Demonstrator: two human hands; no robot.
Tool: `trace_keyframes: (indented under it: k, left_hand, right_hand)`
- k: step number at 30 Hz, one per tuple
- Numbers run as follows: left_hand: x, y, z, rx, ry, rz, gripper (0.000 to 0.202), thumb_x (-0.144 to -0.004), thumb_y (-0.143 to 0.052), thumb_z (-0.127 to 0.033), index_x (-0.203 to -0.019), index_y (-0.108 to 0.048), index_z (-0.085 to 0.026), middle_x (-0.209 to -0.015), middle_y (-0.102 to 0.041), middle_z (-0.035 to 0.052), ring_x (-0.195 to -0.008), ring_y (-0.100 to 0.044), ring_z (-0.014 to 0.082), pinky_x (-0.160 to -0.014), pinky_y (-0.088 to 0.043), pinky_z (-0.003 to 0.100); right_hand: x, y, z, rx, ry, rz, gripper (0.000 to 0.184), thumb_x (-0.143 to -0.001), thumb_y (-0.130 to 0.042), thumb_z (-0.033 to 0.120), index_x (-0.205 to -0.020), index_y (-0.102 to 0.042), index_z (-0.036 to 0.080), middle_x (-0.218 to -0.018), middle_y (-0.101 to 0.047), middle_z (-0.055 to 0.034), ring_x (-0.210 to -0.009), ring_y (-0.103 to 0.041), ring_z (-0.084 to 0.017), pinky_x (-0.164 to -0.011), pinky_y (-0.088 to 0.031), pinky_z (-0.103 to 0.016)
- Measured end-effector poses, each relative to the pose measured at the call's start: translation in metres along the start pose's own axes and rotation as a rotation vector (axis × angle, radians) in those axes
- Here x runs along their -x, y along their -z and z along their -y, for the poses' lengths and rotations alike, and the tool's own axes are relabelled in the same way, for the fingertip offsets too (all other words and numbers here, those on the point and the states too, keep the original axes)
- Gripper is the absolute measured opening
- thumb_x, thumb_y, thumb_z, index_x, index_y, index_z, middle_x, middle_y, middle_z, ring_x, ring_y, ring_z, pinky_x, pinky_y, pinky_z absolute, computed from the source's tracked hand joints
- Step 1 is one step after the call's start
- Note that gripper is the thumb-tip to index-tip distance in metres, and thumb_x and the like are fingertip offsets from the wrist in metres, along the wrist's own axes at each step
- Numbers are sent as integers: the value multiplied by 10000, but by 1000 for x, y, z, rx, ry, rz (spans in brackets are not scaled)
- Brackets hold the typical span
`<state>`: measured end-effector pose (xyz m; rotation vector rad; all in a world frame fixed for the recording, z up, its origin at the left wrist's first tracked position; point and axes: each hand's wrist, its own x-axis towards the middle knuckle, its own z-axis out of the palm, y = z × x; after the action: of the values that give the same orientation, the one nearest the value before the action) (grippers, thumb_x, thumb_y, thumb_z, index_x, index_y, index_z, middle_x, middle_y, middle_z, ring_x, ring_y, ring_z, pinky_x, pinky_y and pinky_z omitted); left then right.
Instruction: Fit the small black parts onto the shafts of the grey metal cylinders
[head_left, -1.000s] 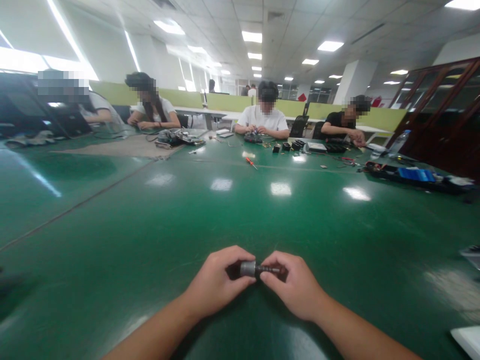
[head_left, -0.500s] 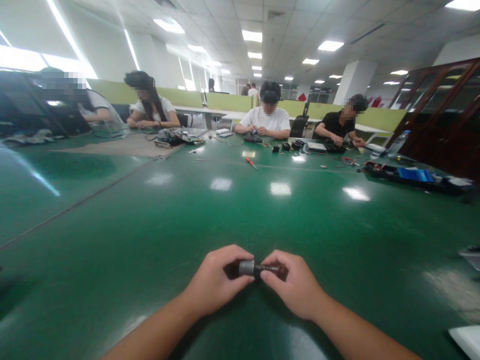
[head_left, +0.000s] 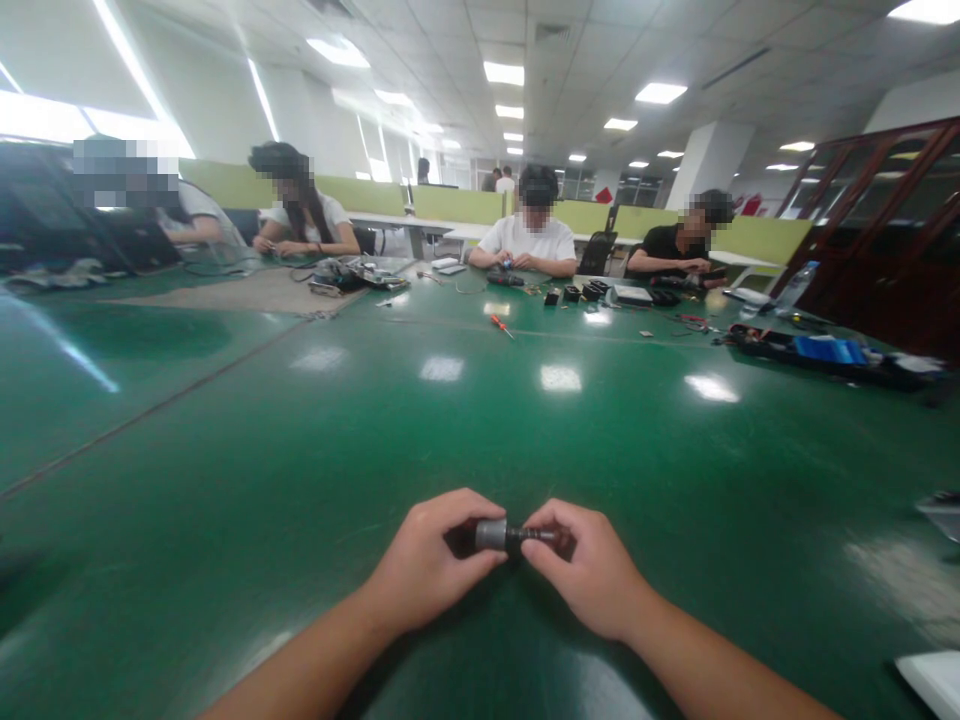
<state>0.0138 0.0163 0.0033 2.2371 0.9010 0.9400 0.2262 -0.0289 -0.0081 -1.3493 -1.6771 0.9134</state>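
Note:
Close to me, above the green table, my left hand pinches a grey metal cylinder between thumb and fingers. A dark, ridged shaft lies in line with the cylinder, its end inside the grip of my right hand. Cylinder and shaft meet between my hands; whether they are one piece I cannot tell. Both hands are closed, and my right fingertips partly cover the shaft.
An orange screwdriver lies farther back. At the right is a black tray-like casing with blue parts, and behind it a clear bottle. Across the table several people sit working, among small black boxes and a power tool.
My hands and the metal piece have barely moved. Across the table at the right, the person in black has raised their hands and now holds something dark.

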Motion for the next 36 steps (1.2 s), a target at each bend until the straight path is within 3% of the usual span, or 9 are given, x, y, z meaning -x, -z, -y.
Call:
trace_keyframes:
  k: [36]
  left_hand:
    - [1, 3, 1, 17, 36, -33, 259, -756, -775, -177, -996, -702, -242, -927, -715, -3, -851, -663, 168, -784, -491, 280]
  right_hand:
    - [-1, 1, 1, -82, -24, -36, 53, -825, -629, 214, -838, -654, 169, -681, -590, 16, -614, -515, -130, -592, -398, -241]
